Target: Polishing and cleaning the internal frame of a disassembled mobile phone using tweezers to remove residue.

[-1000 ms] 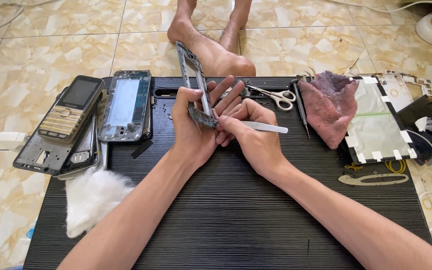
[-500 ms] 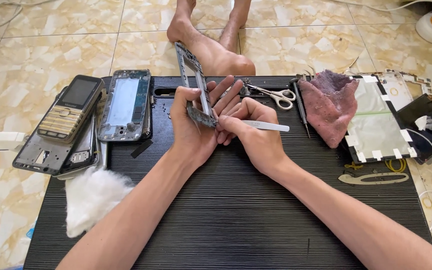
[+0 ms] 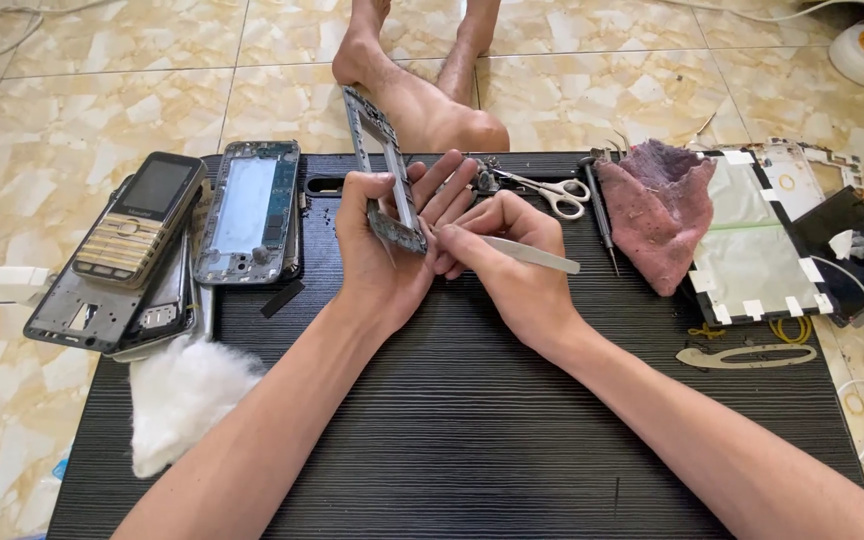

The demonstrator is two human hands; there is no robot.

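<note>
Phone frame [image 3: 384, 170] stands on edge above the black desk [image 3: 472, 420], gripped by our left hand [image 3: 377, 255], while our right hand [image 3: 512, 265] pinches the white tweezers [image 3: 532, 256] at its lower end, so we judge the stripping only partly done.

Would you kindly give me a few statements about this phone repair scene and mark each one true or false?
1. The left hand holds a phone frame upright on its end. True.
2. The right hand holds scissors. False: it holds a white tool; the scissors lie on the black mat.
3. A keypad phone lies left of the hands. True.
4. The pink cloth lies under the left arm. False: it lies right of the hands; white cotton lies beside the left arm.
</note>
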